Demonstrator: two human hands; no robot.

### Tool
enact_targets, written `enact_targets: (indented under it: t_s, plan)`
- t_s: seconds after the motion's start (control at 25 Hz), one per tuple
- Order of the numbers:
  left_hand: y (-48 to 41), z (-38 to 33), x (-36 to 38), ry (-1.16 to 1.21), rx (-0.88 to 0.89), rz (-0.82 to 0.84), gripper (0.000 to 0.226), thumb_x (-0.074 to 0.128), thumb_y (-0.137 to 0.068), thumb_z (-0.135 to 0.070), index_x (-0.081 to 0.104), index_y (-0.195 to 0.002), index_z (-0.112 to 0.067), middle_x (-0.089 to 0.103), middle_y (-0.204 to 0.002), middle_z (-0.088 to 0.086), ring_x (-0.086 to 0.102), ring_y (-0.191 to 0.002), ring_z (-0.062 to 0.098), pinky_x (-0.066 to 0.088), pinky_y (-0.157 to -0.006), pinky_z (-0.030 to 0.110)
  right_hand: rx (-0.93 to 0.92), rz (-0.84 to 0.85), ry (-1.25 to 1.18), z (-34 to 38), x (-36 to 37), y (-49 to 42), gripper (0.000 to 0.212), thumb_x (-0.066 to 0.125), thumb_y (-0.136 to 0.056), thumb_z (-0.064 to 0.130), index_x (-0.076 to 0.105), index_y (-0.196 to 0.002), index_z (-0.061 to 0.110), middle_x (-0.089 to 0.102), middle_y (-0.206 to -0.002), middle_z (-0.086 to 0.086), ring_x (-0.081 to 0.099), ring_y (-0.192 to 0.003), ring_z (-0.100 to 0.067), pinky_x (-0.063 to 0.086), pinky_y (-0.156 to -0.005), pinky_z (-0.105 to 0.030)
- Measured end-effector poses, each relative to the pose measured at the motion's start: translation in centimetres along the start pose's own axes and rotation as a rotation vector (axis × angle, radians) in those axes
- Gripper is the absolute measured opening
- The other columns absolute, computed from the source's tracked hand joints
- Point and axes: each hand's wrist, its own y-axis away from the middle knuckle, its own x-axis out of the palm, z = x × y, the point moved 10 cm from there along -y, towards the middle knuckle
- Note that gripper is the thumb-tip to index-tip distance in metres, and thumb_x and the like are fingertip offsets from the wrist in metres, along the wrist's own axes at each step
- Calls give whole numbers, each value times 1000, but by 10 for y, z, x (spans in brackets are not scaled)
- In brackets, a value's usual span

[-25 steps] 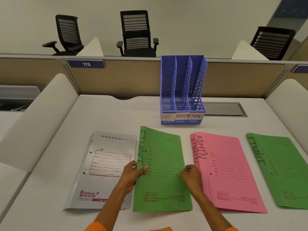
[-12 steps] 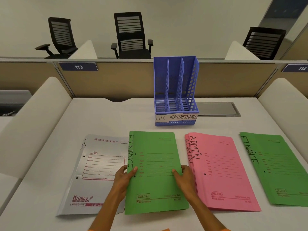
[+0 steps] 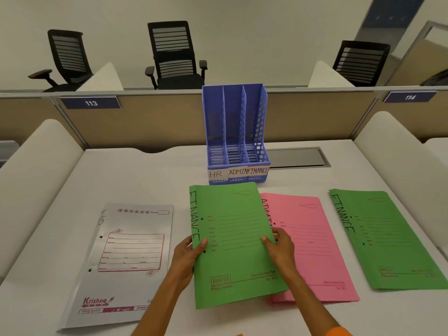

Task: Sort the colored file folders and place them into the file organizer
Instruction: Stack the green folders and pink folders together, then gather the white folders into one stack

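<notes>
I hold a green folder marked FINANCE (image 3: 234,241) lifted off the desk, its right part over the pink stack. My left hand (image 3: 188,257) grips its left edge, thumb on top. My right hand (image 3: 278,248) grips its right edge the same way. A stack of pink folders marked ADMIN (image 3: 312,241) lies to the right. A second green FINANCE folder (image 3: 385,236) lies at the far right. A white folder marked HR (image 3: 123,258) lies on the left. The blue three-slot file organizer (image 3: 236,132), labelled HR, ADMIN, FINANCE, stands empty behind the folders.
The white desk (image 3: 145,180) is bounded by a tan partition (image 3: 157,117) at the back and white curved dividers at both sides. A grey cable hatch (image 3: 298,157) sits right of the organizer. Black office chairs stand beyond the partition.
Both hands have lifted the green FINANCE folder off the desk and shifted it right, so it now overlaps the pink stack. The other folders have not moved.
</notes>
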Motion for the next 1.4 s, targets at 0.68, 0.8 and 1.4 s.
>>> enact_targets:
  t_s: [0.68,0.8,1.4]
  plan:
    - [-27,70,265,-262,-61,300,53,68,-79,17,59,-124,-10,71,-120,7,69,-109,27,60,-86,45,117,-252,5,-99,-246,-84,53,74,-85,13,53,-132,2,59,-132,-20,54,-124,-33,44,-106,-44]
    - [-29,91,315,-313,-93,345,56,66,-78,18,55,-125,-9,67,-122,8,65,-114,27,59,-89,43,142,-279,5,-124,-289,-95,51,73,-85,12,53,-132,2,59,-131,-20,55,-123,-34,45,-106,-45]
    - [-19,147,474,-474,-170,535,76,57,-77,26,46,-141,-13,57,-122,-1,62,-108,21,61,-84,34,259,-412,93,-201,-432,-139,43,65,-90,11,55,-131,2,64,-124,-24,61,-111,-40,47,-97,-45]
